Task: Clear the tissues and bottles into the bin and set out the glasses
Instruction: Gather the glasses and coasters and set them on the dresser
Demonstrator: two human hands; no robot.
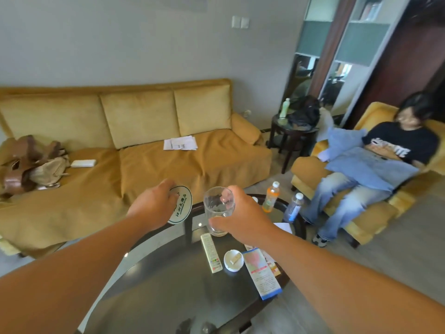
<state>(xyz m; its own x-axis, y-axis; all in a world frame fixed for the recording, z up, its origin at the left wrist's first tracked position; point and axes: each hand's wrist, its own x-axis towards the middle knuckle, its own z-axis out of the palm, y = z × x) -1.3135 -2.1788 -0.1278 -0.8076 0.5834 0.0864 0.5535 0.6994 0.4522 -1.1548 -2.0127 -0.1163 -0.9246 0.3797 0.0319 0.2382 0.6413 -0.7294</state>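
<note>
**Setting out a glass: coaster first, then glass**

Left hand (154,208) pinches a round printed coaster (181,206) by its near edge. The coaster is tilted and held over the far side of the glass-topped table (156,285).

Right hand (243,215) is wrapped round a clear glass (218,210), fingers over the rim, thumb low on the wall. The glass is upright, just beside the coaster, and appears off the tabletop.

Judged step: lay the coaster, then seat the glass on it.

- Level the coaster and put it flat on bare top, left of the remote (212,253).
- Lower the glass straight down, centred.
- Let go only once the base sits flat.
- Glass on glass slides easily, so go slowly.

Orange bottle (271,197) and water bottle (293,207) stand near the right forearm, not yet binned. Keep clear of them.
</note>
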